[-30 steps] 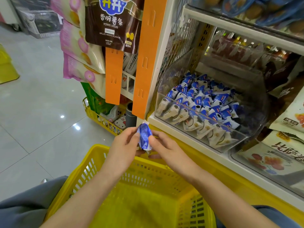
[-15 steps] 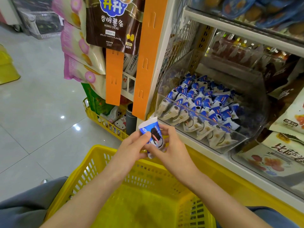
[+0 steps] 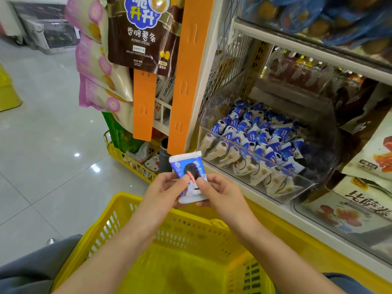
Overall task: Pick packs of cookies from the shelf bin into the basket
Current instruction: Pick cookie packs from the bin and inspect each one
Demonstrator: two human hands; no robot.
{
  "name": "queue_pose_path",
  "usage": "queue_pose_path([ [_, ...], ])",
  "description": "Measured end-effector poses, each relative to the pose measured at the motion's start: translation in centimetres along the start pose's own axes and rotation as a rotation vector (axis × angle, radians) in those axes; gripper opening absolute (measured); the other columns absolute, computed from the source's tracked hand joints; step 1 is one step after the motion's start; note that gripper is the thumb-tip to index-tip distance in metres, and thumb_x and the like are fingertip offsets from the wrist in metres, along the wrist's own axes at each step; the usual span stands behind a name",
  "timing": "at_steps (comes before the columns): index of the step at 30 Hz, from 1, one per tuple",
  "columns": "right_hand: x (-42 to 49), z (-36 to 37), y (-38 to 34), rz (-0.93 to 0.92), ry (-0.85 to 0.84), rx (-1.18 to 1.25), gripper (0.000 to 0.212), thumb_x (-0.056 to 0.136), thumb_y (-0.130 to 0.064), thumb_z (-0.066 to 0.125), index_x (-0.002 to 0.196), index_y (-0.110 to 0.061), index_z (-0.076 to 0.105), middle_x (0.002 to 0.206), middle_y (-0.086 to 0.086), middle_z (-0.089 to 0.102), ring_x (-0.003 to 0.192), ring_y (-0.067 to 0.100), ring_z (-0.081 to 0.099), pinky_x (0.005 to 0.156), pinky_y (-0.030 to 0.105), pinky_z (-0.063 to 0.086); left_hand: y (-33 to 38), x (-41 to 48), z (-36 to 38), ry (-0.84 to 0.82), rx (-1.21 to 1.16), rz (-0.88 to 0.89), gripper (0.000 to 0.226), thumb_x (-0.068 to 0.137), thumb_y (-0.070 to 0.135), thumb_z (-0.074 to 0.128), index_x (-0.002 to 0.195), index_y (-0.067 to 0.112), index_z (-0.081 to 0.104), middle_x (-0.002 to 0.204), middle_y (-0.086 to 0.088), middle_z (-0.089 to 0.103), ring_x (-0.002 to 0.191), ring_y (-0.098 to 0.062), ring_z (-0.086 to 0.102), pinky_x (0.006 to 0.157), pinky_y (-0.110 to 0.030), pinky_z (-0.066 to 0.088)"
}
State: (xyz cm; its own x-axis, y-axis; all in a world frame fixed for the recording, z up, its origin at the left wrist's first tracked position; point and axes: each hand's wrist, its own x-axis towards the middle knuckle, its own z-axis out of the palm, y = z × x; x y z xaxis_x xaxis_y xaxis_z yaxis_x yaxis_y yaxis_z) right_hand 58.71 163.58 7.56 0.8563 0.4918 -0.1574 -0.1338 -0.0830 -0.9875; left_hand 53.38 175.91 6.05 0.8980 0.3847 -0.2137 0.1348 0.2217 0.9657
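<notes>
Cookie pack (image 3: 186, 165) held up over the far rim of the basket (image 3: 131, 197).
The left hand (image 3: 163, 192) and right hand (image 3: 220, 194) both pinch the pack, thumbs on its front. It stands tall in the middle of the frame. The basket is open right below, with nothing in between. The bin (image 3: 318, 179) of packs sits at middle right. The basket's inside looks blurry, maybe empty.

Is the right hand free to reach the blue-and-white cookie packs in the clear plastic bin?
Probably not yet: the right hand and left hand both pinch one blue-and-white cookie pack. The clear plastic bin stands open-topped and unblocked, so letting go should suffice.
</notes>
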Motion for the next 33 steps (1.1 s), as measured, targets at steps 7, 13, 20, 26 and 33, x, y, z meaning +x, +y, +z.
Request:
queue_pose_path([
  [7,-1.3,0.4,0.3,-0.196,-0.006,-0.371,0.019,0.090,-0.013,0.057,0.098,-0.030,0.054,0.095,-0.007,0.065,0.083,0.008,0.065,0.075,0.027,0.055,0.4,0.2,-0.1,-0.029,0.053,0.037,0.011,0.088,0.020,0.059,0.096,0.017,0.066,0.092,-0.003,0.073,0.090,-0.020,0.068,0.083,-0.036,0.053],
  [13,-1.3,-1.5,-1.9,-0.485,0.129,-0.590,0.025,0.093,-0.019,0.052,0.114,-0.031,0.051,0.108,-0.018,0.061,0.098,-0.007,0.057,0.081,0.005,0.043,0.9,0.5,-0.5,-0.036,0.023,0.112,0.010,0.090,0.025,0.055,0.083,0.022,0.061,0.061,0.021,0.065,0.060,0.010,0.060,0.050,-0.004,0.042],
  [20,7.8,-7.4,-8.4,-0.405,0.499,-0.782,0.030,0.096,-0.027,0.045,0.124,-0.017,0.051,0.107,-0.011,0.055,0.091,-0.004,0.053,0.068,-0.003,0.036,2.1,1.6,-0.6,-0.076,-0.099,0.071,0.006,0.089,0.024,0.056,0.088,0.024,0.062,0.066,0.009,0.071,0.053,-0.011,0.066,0.044,-0.018,0.048],
  [26,15.7,-11.2,-8.0,-0.037,0.468,-1.064,0.035,0.100,-0.019,0.039,0.127,0.000,0.051,0.125,0.021,0.056,0.113,0.034,0.052,0.084,0.033,0.040,1.9,2.7,0.3,-0.098,-0.085,0.066,0.005,0.090,0.021,0.056,0.092,0.020,0.061,0.070,0.001,0.068,0.053,-0.015,0.064,0.054,-0.034,0.056],
  [33,18.3,-11.6,-8.4,0.196,0.416,-1.225,0.048,0.096,-0.037,0.046,0.055,-0.013,0.038,0.055,0.008,0.039,0.050,0.019,0.038,0.048,0.030,0.027,2.3,3.3,0.1,-0.106,-0.075,0.049,0.012,0.091,0.024,0.055,0.101,0.019,0.058,0.092,-0.008,0.068,0.064,-0.015,0.068,0.053,-0.029,0.056],
])
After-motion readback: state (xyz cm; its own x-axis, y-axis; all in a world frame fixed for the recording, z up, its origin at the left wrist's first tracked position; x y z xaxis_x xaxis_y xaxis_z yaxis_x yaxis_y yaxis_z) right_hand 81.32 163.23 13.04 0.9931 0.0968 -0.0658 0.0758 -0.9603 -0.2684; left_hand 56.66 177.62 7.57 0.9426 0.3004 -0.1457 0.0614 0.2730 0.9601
